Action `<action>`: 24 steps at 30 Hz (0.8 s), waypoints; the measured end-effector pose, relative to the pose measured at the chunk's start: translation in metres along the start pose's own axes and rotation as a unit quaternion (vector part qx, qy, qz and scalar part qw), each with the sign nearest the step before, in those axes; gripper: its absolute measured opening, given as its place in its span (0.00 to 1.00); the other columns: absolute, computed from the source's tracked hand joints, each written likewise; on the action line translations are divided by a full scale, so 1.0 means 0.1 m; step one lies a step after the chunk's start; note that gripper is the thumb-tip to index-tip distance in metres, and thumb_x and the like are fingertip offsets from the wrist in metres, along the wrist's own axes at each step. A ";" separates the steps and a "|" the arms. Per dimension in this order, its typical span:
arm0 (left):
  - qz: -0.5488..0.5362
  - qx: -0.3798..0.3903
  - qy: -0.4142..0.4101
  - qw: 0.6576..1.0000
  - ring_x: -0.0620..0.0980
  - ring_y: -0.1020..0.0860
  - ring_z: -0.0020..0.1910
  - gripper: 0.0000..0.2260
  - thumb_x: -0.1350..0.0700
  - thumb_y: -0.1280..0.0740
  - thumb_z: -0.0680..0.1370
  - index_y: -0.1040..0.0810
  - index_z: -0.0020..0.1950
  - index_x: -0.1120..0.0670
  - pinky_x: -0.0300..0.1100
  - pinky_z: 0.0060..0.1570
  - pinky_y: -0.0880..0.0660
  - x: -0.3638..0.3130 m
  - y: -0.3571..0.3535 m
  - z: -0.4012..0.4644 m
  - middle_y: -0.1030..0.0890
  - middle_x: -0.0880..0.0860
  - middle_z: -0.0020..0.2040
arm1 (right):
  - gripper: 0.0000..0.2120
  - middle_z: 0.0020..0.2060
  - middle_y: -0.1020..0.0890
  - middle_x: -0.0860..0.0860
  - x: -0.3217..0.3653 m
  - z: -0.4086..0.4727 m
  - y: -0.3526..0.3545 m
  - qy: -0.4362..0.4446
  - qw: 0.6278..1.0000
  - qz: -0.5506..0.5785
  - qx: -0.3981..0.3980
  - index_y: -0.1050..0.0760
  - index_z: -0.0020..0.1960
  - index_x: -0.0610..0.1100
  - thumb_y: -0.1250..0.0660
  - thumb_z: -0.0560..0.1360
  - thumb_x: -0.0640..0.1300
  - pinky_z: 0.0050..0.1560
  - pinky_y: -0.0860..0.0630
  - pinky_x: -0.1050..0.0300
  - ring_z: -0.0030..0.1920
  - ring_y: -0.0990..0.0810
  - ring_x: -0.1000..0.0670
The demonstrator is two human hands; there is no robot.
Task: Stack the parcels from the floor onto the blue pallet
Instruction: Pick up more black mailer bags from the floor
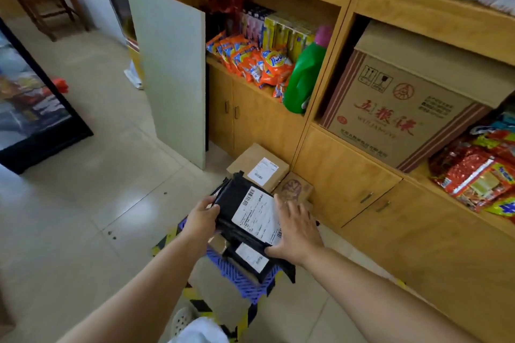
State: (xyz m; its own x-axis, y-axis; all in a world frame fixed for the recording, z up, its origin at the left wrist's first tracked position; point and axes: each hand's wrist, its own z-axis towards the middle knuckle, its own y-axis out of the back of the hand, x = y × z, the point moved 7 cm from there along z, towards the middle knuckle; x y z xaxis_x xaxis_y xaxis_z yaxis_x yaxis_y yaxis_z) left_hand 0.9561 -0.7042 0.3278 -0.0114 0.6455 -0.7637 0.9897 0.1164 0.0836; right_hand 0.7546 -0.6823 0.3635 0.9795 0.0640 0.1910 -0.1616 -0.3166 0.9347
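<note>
A black plastic parcel with a white shipping label lies on top of other parcels over the blue pallet. My left hand grips its left edge, fingers curled round it. My right hand lies flat on its right side, fingers spread, thumb at the near edge. Under it sits another black parcel with a small label. Two cardboard parcels are on the floor beyond the pallet: a larger labelled one and a smaller printed one.
Wooden shelving with cupboard doors runs along the right, holding snack bags, a green bottle and a large carton. A white board leans on the shelf end. Yellow-black tape marks the tiled floor. A dark cabinet stands at left.
</note>
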 end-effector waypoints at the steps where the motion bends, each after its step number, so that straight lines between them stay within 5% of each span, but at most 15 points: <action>1: 0.019 0.010 -0.002 1.000 0.46 0.24 0.38 0.12 0.62 0.44 0.82 0.28 0.63 0.55 0.38 0.31 0.24 -0.04 0.08 0.11 0.23 0.56 0.50 | 0.56 0.71 0.41 0.47 0.05 0.06 -0.06 -0.020 1.000 0.007 -0.003 0.62 0.77 0.49 0.29 0.64 0.63 0.68 0.39 0.48 0.70 0.43 0.43; 4: 0.091 0.029 -0.019 0.995 0.47 0.26 0.38 0.16 0.64 0.45 0.80 0.26 0.64 0.53 0.38 0.35 0.29 -0.11 0.37 0.50 0.22 0.55 0.55 | 0.56 0.69 0.39 0.49 0.20 0.22 -0.31 -0.090 0.996 0.021 -0.009 0.61 0.77 0.49 0.30 0.62 0.64 0.67 0.37 0.49 0.68 0.40 0.44; 8: 0.167 0.057 -0.047 0.983 0.52 0.24 0.53 0.14 0.62 0.42 0.80 0.26 0.64 0.55 0.42 0.51 0.29 -0.07 0.62 0.97 0.23 0.56 0.61 | 0.54 0.69 0.39 0.49 0.28 0.34 -0.81 -0.173 0.983 0.029 0.047 0.59 0.77 0.47 0.32 0.63 0.63 0.66 0.37 0.51 0.67 0.39 0.45; 12: 0.228 0.053 -0.012 0.972 0.46 0.25 0.43 0.14 0.61 0.43 0.80 0.26 0.64 0.54 0.34 0.38 0.31 0.19 0.66 1.43 0.23 0.56 0.59 | 0.53 0.68 0.37 0.49 0.29 0.37 -1.39 -0.221 0.969 0.032 0.104 0.57 0.77 0.46 0.33 0.63 0.64 0.65 0.36 0.50 0.65 0.37 0.45; 16: 0.290 0.109 -0.008 0.951 0.50 0.28 0.54 0.18 0.66 0.44 0.79 0.29 0.68 0.57 0.38 0.48 0.34 0.55 0.40 1.82 0.28 0.52 0.60 | 0.52 0.66 0.38 0.49 0.17 0.46 -1.93 -0.231 0.960 0.019 0.157 0.59 0.77 0.45 0.34 0.65 0.64 0.65 0.36 0.50 0.64 0.37 0.45; 18: 0.322 0.124 -0.004 0.939 0.50 0.27 0.53 0.18 0.66 0.43 0.78 0.30 0.68 0.58 0.37 0.43 0.32 0.81 0.27 2.06 0.28 0.51 0.60 | 0.52 0.66 0.38 0.49 0.06 0.56 -2.18 -0.227 0.960 0.017 0.166 0.59 0.77 0.44 0.34 0.66 0.64 0.64 0.37 0.50 0.64 0.37 0.45; 21: 0.364 0.134 -0.007 0.922 0.50 0.27 0.51 0.17 0.64 0.40 0.78 0.29 0.67 0.57 0.40 0.49 0.30 1.23 0.12 2.42 0.25 0.52 0.57 | 0.52 0.66 0.38 0.48 -0.14 0.79 -2.59 -0.218 0.962 0.014 0.165 0.59 0.77 0.44 0.34 0.66 0.63 0.64 0.37 0.50 0.64 0.37 0.44; 24: 0.421 0.145 -0.005 0.895 0.52 0.27 0.61 0.19 0.61 0.39 0.78 0.31 0.68 0.52 0.42 0.54 0.30 1.63 -0.02 2.73 0.26 0.52 0.63 | 0.52 0.66 0.38 0.47 -0.31 1.03 -3.10 -0.204 0.962 0.002 0.180 0.58 0.77 0.43 0.34 0.66 0.64 0.64 0.37 0.49 0.64 0.36 0.43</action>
State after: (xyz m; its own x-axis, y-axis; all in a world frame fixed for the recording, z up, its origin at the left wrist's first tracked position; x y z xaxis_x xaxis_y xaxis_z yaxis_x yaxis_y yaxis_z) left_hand 0.9913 -0.8053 0.0287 0.7564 0.4050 -0.5136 0.6420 -0.6104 0.4640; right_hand 0.7863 -0.6839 0.0363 0.9567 -0.2910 -0.0071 -0.1855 -0.6282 0.7556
